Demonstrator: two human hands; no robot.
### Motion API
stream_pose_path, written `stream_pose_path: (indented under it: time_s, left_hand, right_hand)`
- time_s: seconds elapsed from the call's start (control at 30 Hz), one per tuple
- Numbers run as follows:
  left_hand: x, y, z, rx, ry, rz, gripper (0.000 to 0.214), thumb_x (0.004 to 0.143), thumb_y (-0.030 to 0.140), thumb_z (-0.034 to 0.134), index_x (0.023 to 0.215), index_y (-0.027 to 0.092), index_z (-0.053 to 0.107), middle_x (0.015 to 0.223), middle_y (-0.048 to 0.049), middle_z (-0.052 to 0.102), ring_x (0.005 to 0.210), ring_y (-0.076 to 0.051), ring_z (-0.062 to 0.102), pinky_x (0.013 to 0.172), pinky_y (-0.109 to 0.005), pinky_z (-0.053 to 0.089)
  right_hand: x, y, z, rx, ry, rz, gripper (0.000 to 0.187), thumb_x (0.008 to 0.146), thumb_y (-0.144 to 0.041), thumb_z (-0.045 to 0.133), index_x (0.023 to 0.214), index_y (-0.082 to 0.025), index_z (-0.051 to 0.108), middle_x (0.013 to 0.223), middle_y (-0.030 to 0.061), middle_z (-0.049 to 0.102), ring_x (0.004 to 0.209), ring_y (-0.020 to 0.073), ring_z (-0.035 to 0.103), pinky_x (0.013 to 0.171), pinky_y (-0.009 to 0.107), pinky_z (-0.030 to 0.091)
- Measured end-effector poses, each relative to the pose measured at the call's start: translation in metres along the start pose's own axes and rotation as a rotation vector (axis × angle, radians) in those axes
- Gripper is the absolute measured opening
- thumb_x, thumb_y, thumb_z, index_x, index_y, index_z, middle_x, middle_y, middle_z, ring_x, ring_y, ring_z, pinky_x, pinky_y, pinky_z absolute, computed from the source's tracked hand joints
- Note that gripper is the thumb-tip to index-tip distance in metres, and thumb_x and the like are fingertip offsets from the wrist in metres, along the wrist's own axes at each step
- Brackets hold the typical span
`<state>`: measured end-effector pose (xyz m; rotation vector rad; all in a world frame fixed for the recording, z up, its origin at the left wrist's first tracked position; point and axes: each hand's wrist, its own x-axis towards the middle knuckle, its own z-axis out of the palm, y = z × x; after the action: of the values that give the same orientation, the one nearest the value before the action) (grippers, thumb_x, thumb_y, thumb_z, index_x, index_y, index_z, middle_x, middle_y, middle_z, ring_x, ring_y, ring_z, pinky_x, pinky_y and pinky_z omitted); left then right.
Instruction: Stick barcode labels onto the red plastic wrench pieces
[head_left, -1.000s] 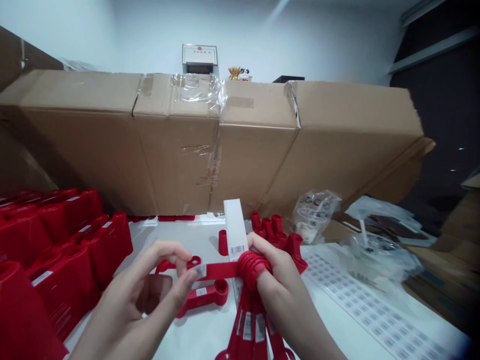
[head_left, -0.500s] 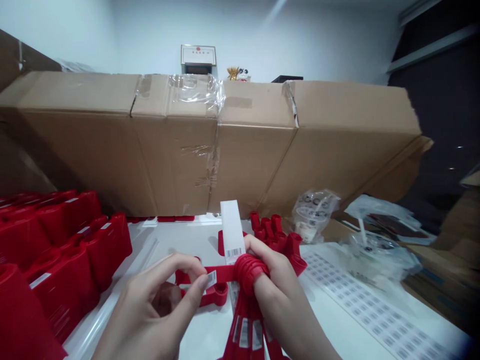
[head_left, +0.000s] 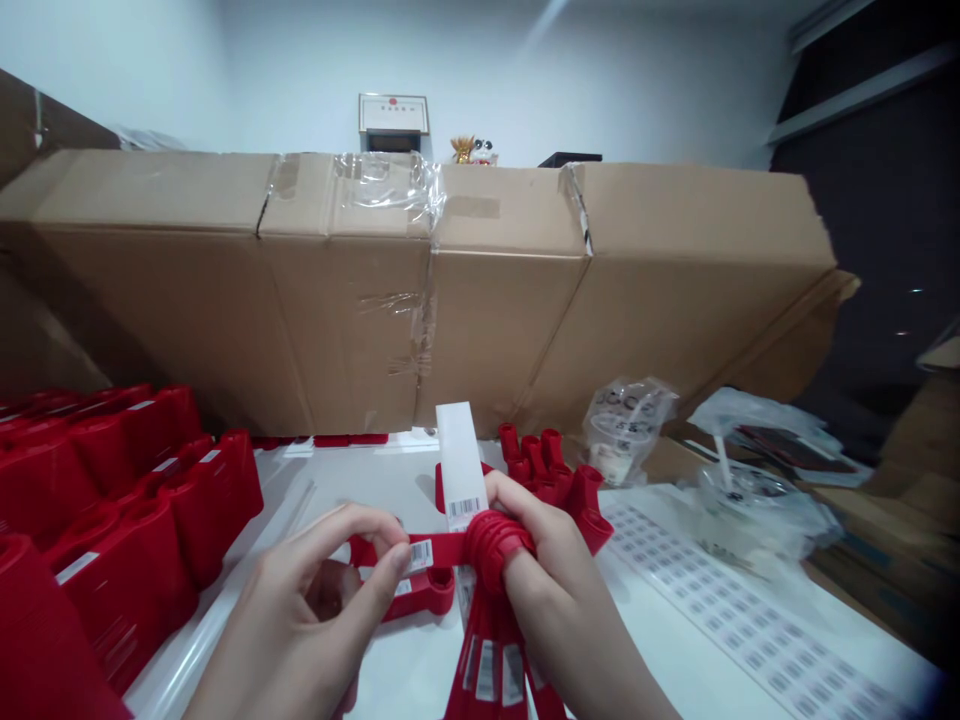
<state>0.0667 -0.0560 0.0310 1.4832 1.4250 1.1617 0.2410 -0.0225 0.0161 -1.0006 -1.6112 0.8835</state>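
My left hand (head_left: 315, 595) is closed in a pinch, thumb and forefinger on the end of a flat red strap (head_left: 446, 547). A small white barcode label (head_left: 420, 556) lies on that strap beside my fingertips. My right hand (head_left: 566, 575) is wrapped round a bundle of red straps (head_left: 491, 610); their looped ends bunch at its fingers, and several labelled tails hang down. Behind the bundle stands a white strip with barcodes (head_left: 459, 455); whether my right hand also grips it is hidden. Below the stretched strap, a rolled red strap (head_left: 427, 592) rests on the white table.
Red rolled pieces with labels (head_left: 180, 500) stand in rows at the left. More red rolls (head_left: 555, 470) sit behind my right hand. A sheet of barcode labels (head_left: 720, 610) lies at the right, near plastic-bagged cups (head_left: 622, 430). A cardboard wall (head_left: 495, 330) closes off the back.
The barcode label, tilted at my left fingertips before, now lies flat along the strap. Both hands have stayed nearly in place; the view has shifted slightly.
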Motion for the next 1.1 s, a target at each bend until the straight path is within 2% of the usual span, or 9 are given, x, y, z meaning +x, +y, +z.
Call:
stream_pose_path:
  time_s: [0.2,0.4,0.57,0.67,0.73,0.83,0.9,0.97,1.1]
  left_hand:
    - [0.003,-0.002,0.0,0.021,-0.028,-0.006,0.047,0.084,0.069,0.06,0.083,0.022,0.066,0.043,0.0101,0.033,0.038,-0.009,0.031,0.04,-0.02,0.024]
    - [0.011,-0.014,-0.001,0.034,-0.073,0.021,0.043,0.088,0.066,0.057,0.086,0.023,0.063,0.042,0.0106,0.034,0.035,-0.009,0.033,0.036,-0.017,0.026]
    - [0.017,-0.025,-0.001,0.065,-0.11,0.05,0.042,0.091,0.064,0.055,0.089,0.023,0.062,0.048,0.0096,0.039,0.036,-0.009,0.039,0.034,-0.016,0.029]
    - [0.025,-0.032,-0.001,0.064,-0.108,0.066,0.04,0.09,0.064,0.055,0.095,0.025,0.056,0.057,0.0083,0.046,0.039,-0.012,0.046,0.032,-0.019,0.033]
    - [0.032,-0.036,-0.002,0.122,-0.044,0.107,0.041,0.089,0.064,0.057,0.102,0.026,0.049,0.067,0.0066,0.052,0.045,-0.015,0.052,0.039,-0.024,0.04]
    - [0.035,-0.039,-0.001,0.315,0.09,0.142,0.054,0.088,0.069,0.055,0.115,0.024,0.041,0.088,-0.0021,0.062,0.063,-0.023,0.063,0.063,-0.038,0.05]
    - [0.032,-0.038,0.003,0.352,0.16,0.177,0.06,0.089,0.069,0.05,0.125,0.023,0.035,0.113,-0.0122,0.061,0.087,-0.031,0.068,0.078,-0.046,0.051]
    - [0.028,-0.035,0.006,0.301,0.153,0.195,0.061,0.089,0.065,0.053,0.129,0.024,0.03,0.126,-0.0152,0.056,0.104,-0.034,0.065,0.087,-0.048,0.05]
    - [0.027,-0.033,0.005,0.19,0.009,0.134,0.063,0.085,0.059,0.065,0.123,0.025,0.028,0.1,-0.0053,0.063,0.09,-0.028,0.066,0.08,-0.04,0.051]
  right_hand:
    - [-0.002,0.001,0.0,0.017,-0.02,0.006,0.019,0.094,-0.013,0.038,0.079,-0.022,0.048,0.078,-0.0011,0.054,0.075,0.018,0.055,0.066,0.029,0.042]
    - [-0.003,0.005,-0.002,-0.013,-0.008,-0.008,0.017,0.091,-0.014,0.041,0.078,-0.022,0.048,0.076,-0.0017,0.054,0.073,0.0174,0.053,0.066,0.029,0.042]
    - [-0.003,0.004,-0.001,-0.035,0.013,-0.009,0.016,0.09,-0.016,0.041,0.075,-0.023,0.046,0.072,-0.002,0.051,0.07,0.0177,0.053,0.062,0.029,0.041]
    - [-0.003,0.001,-0.001,0.002,0.008,-0.027,0.015,0.09,-0.018,0.043,0.076,-0.023,0.046,0.073,-0.0016,0.053,0.07,0.0183,0.055,0.063,0.029,0.043]
    - [-0.002,0.001,-0.003,0.029,0.004,-0.042,0.015,0.091,-0.019,0.044,0.079,-0.023,0.05,0.076,-0.0003,0.057,0.071,0.0187,0.056,0.065,0.029,0.047]
    - [0.0,0.003,-0.006,0.019,0.029,-0.062,0.013,0.094,-0.024,0.047,0.084,-0.023,0.055,0.082,0.0017,0.063,0.074,0.0194,0.059,0.068,0.029,0.05]
    - [0.001,0.006,-0.005,-0.015,0.047,-0.099,0.012,0.095,-0.025,0.047,0.086,-0.023,0.056,0.085,0.0026,0.065,0.077,0.02,0.061,0.072,0.03,0.052]
    - [0.0,0.009,-0.002,-0.052,0.055,-0.143,0.012,0.095,-0.025,0.046,0.088,-0.024,0.056,0.087,0.0028,0.065,0.079,0.0202,0.062,0.075,0.03,0.052]
    - [-0.002,0.011,0.002,-0.099,0.04,-0.186,0.015,0.096,-0.023,0.044,0.083,-0.024,0.052,0.079,0.0009,0.063,0.07,0.0183,0.057,0.066,0.028,0.05]
